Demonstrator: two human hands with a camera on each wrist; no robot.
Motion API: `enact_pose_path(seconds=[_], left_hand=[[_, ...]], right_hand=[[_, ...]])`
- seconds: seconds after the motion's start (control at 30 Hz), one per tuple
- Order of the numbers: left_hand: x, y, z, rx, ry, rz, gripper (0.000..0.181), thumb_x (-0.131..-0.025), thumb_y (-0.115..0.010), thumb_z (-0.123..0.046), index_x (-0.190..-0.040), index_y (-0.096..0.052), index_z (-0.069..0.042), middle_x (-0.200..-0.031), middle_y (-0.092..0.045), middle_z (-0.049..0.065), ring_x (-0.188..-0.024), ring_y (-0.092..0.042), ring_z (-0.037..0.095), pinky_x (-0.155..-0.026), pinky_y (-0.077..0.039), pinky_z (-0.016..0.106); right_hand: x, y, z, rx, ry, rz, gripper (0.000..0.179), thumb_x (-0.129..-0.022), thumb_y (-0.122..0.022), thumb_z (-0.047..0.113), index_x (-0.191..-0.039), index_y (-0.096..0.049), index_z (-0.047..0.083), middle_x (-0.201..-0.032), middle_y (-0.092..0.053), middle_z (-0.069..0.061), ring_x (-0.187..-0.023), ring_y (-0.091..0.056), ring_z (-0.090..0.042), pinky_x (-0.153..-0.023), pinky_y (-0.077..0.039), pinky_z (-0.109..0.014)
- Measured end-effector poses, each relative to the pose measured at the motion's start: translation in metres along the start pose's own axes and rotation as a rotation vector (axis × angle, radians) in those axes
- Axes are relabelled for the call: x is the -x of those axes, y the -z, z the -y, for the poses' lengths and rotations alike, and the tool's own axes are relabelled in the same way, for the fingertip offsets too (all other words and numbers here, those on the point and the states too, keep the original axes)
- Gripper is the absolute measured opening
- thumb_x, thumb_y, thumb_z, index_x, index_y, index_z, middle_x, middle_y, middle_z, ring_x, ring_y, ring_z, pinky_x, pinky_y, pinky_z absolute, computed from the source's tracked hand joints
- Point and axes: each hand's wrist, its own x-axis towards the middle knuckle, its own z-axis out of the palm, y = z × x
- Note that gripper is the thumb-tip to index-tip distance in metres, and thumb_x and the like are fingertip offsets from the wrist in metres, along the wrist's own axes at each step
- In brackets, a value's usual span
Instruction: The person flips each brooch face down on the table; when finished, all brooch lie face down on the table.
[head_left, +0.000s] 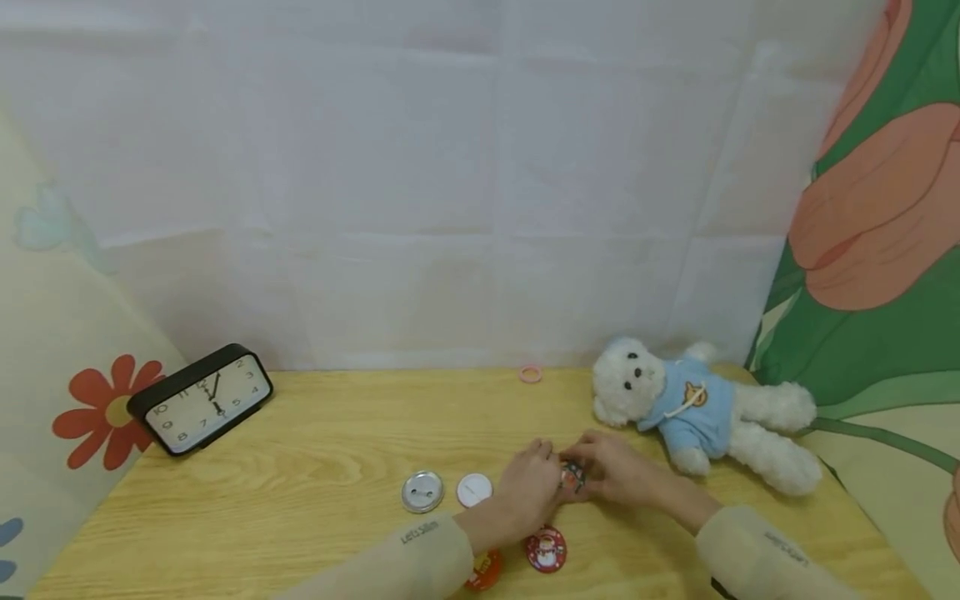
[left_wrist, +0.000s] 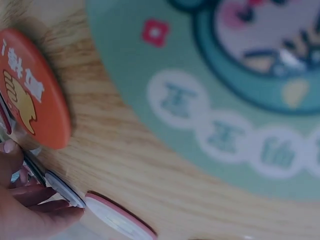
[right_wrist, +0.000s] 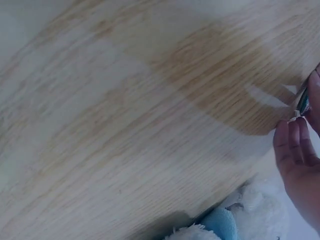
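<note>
Both hands meet over the table around a round pin badge [head_left: 572, 477] with a dark and orange print. My left hand [head_left: 531, 482] holds it from the left, and in the left wrist view the thumb and fingers of the left hand [left_wrist: 27, 210] close on its edge. From the other side, my right hand [head_left: 617, 468] pinches the same badge. Its dark green edge [right_wrist: 303, 102] shows between thumb and fingers of the right hand [right_wrist: 297, 155] in the right wrist view. A silver-backed badge [head_left: 422, 492] and a white badge [head_left: 474, 490] lie left of the hands.
Near the front lie a red badge [head_left: 546, 549] and an orange badge [head_left: 485, 570], partly behind the left sleeve. A large green badge [left_wrist: 150, 125] fills the left wrist view. A white teddy bear [head_left: 697, 412], black clock [head_left: 204, 402] and pink ring [head_left: 530, 374] stand farther off.
</note>
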Motion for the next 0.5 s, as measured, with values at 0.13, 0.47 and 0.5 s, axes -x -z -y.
enact_pose_path(seconds=[0.13,0.47,0.5], left_hand=[[0.0022,-0.0012,-0.0007,-0.04,-0.019,-0.017,0.048,-0.091,-0.064,-0.045,-0.111,-0.068,-0.002,-0.111,-0.063,0.012,-0.112,-0.058,0.025,-0.095,-0.05,0.034],[0.0045,0.0021,0.0033,0.058,-0.028,-0.023,0.053,-0.094,-0.063,-0.039,-0.127,-0.057,0.002,-0.136,-0.052,0.022,-0.128,-0.048,0.036,-0.102,-0.045,0.044],[0.0038,0.0039,0.0049,0.072,-0.03,-0.011,0.055,-0.094,-0.062,-0.039,-0.129,-0.055,0.003,-0.139,-0.049,0.023,-0.13,-0.045,0.038,-0.104,-0.043,0.045]], right_hand=[[0.0029,-0.0026,-0.0017,0.013,-0.029,-0.021,0.044,-0.075,-0.084,0.021,-0.113,-0.068,0.004,-0.095,-0.058,0.0,-0.084,-0.055,-0.013,-0.073,-0.049,-0.026],[0.0078,-0.0066,-0.0013,0.112,-0.013,-0.066,0.043,-0.081,-0.079,0.027,-0.113,-0.064,0.002,-0.103,-0.057,-0.002,-0.092,-0.058,-0.015,-0.084,-0.053,-0.036],[0.0082,-0.0064,-0.0007,0.112,-0.009,-0.076,0.042,-0.083,-0.078,0.026,-0.114,-0.063,0.002,-0.104,-0.057,-0.002,-0.093,-0.058,-0.016,-0.084,-0.053,-0.036]])
